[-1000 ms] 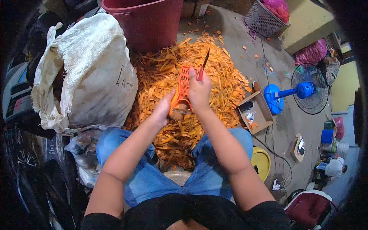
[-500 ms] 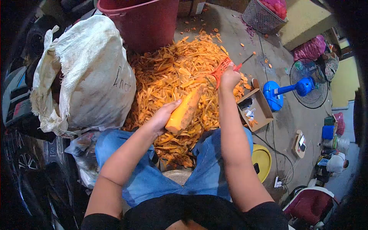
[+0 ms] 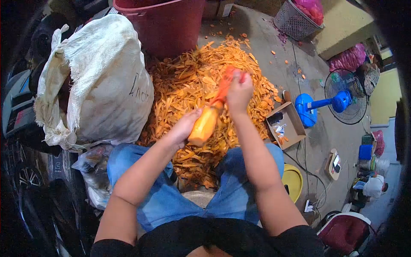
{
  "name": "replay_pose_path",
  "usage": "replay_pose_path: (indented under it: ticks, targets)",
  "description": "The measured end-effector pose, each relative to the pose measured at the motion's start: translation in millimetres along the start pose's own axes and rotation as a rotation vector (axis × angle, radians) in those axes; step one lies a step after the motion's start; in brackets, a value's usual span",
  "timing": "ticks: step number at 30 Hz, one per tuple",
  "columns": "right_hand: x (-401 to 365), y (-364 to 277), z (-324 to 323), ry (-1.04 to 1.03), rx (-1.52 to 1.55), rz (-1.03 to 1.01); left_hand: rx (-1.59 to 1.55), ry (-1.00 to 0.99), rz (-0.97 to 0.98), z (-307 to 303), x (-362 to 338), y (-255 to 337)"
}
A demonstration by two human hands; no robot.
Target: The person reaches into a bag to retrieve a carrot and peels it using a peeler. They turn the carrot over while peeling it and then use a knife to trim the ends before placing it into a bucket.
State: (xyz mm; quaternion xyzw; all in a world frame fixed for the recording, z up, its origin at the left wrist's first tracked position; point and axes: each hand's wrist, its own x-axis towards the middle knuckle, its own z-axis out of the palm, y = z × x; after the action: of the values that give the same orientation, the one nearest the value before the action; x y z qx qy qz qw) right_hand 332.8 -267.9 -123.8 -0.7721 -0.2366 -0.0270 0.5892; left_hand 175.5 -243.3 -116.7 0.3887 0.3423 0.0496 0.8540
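Note:
My left hand (image 3: 185, 127) is closed round the near part of a thick orange carrot (image 3: 203, 128), its far end pointing forward. My right hand (image 3: 239, 94) grips a red peeler (image 3: 223, 89), smeared by motion, which overlaps the carrot's far end. Beneath both hands spreads a large heap of orange peelings (image 3: 180, 92), some with brown skin.
A white woven sack (image 3: 107, 81) stands at my left, a dark red tub (image 3: 165, 30) behind the heap. On the right are a cardboard box (image 3: 295, 122), a blue fan (image 3: 338, 100), a yellow lid (image 3: 292, 184) and cables. A person (image 3: 373, 186) is at the far right.
My right hand has come left and nearer with the peeler, from beyond the carrot onto its far end. The carrot has turned slightly in my left hand.

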Motion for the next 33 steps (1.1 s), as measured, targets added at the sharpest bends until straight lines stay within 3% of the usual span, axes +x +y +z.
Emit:
replay_pose_path:
  ticks: [4,6,9,12,19,24,28,30,33]
  targets:
    - [40.0,27.4,-24.4,0.205,-0.1,0.142,0.051,-0.14,-0.064,3.9,-15.1,3.4]
    - [43.9,27.6,-28.9,0.236,-0.071,0.37,-0.069,-0.219,-0.073,4.0,-16.4,3.1]
    - [37.1,24.2,-22.6,0.155,0.072,0.348,-0.249,-0.145,-0.123,-3.2,-8.5,0.0]
    - [21.0,-4.5,-15.1,0.061,0.267,0.321,-0.083,-0.037,-0.048,-5.4,-5.1,3.7]
    - [-8.1,-8.2,5.2,-0.153,0.573,0.411,-0.286,-0.106,-0.056,-20.5,14.8,-0.5]
    - [-23.3,-18.6,3.3,-0.161,0.439,0.371,-0.278,0.005,-0.047,-11.3,14.9,3.4]
    - [-29.7,-27.9,-1.4,-0.198,0.385,0.243,-0.191,-0.003,-0.062,-3.5,7.8,9.5]
    - [-33.7,-31.4,-2.2,-0.177,0.338,0.059,-0.266,0.072,-0.034,4.4,7.1,8.5]
    - [-32.7,-30.9,-3.9,-0.187,0.256,0.044,-0.14,0.078,-0.056,3.5,8.3,5.3]
